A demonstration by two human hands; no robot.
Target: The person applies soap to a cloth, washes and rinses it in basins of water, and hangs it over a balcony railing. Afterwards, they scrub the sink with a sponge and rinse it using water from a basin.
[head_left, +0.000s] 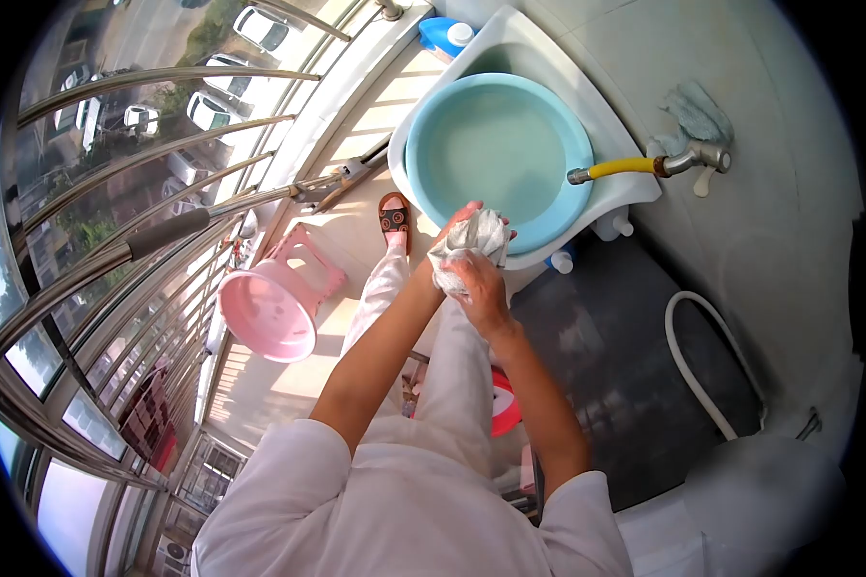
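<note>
A bunched white cloth [473, 242] is squeezed between my two hands at the near rim of a light-blue basin [416, 159]. My left hand [449, 229] is closed under and around the cloth, with most of its fingers hidden behind it. From the near side, my right hand [483, 291] wraps over the cloth with curled fingers. Cloudy water [496, 144] fills the basin, which sits in a white sink [614, 197].
A metal tap [700, 157] with a yellow hose [625, 167] reaches over the basin's right rim. A grey cloth [698, 113] hangs by the tap. A pink basin [265, 313] leans beside a pink stool [308, 264]. Metal railings [164, 72] line the left. A dark panel [606, 356] stands right.
</note>
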